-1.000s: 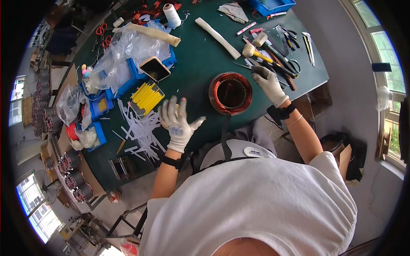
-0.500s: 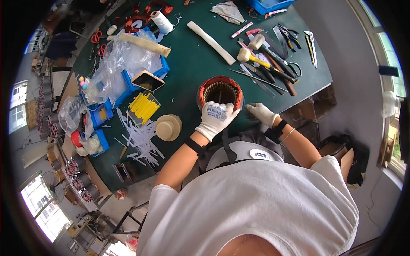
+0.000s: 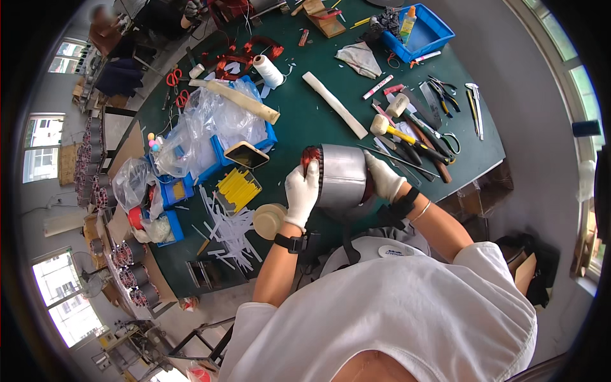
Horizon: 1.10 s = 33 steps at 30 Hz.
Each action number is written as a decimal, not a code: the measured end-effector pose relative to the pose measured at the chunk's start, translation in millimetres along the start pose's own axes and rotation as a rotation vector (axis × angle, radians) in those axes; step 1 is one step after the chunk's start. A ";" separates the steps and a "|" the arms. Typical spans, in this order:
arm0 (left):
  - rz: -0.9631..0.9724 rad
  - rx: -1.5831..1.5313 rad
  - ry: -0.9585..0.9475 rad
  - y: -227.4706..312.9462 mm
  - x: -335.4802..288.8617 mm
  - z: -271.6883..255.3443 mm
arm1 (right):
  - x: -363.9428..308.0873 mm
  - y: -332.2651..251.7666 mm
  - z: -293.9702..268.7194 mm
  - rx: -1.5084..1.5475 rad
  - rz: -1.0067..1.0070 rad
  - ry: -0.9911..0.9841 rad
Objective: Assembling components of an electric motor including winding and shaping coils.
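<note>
A motor stator [image 3: 344,173], a grey metal cylinder with red copper windings at its ends, lies on its side between my hands at the near edge of the table. My gloved left hand [image 3: 301,193] grips its left end, the thumb up against the red coil [image 3: 310,156]. On the opposite end, my gloved right hand [image 3: 386,177] is pressed to the rim, its fingers partly hidden behind the cylinder. The bore faces sideways and cannot be seen into. Left of the stator, near my left wrist, stands a cream round block [image 3: 270,221].
Mallets [image 3: 380,125], files, scissors and pliers [image 3: 443,95] lie to the right. At left are white strips [image 3: 232,232], yellow strips [image 3: 238,190], a phone [image 3: 246,155] and blue bins under plastic bags [image 3: 210,114]. A blue tray [image 3: 423,35] sits at the far right; a person [image 3: 105,32] is far left.
The stator has been turned from upright onto its side. My left hand moved from its near rim to its left end; my right hand came onto the right end. The view has shifted.
</note>
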<state>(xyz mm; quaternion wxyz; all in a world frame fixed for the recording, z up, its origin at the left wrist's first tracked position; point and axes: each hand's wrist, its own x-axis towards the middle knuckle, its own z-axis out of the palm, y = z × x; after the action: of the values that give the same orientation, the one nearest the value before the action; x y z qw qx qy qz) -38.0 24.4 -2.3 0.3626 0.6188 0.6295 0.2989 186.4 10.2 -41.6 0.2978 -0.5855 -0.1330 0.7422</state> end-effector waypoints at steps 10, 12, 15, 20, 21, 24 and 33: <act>-0.305 -0.489 -0.951 -82.6 -49.1 -1.0 | -58.3 -1.9 70.4 -1.335 -0.531 0.067; -0.221 0.021 -0.698 -69.9 -26.5 -22.6 | -58.3 16.9 78.1 -1.356 -0.538 0.056; -0.202 -0.441 -0.671 -55.9 -10.4 -46.8 | -68.2 27.5 79.9 -1.376 -0.554 -0.042; 0.153 -0.298 -0.617 -21.3 -31.0 -45.3 | -92.6 7.9 71.4 -1.228 -0.583 -0.029; 0.150 -0.304 -0.613 -14.0 -36.4 -40.7 | -98.0 6.2 64.5 -1.030 -0.621 -0.049; 0.336 0.405 -0.386 28.7 -52.0 -36.3 | -111.2 -3.8 50.3 -1.007 -0.672 -0.110; 0.269 -0.324 -0.292 -5.0 -68.9 -51.9 | -99.1 -5.6 37.7 -1.517 -1.041 0.205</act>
<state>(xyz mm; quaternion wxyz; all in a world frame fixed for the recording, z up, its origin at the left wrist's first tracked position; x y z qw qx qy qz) -85.7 -40.7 28.5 0.5011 0.6673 0.4265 0.3487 165.8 -39.0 50.3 0.1410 -0.5532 -0.8025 0.1737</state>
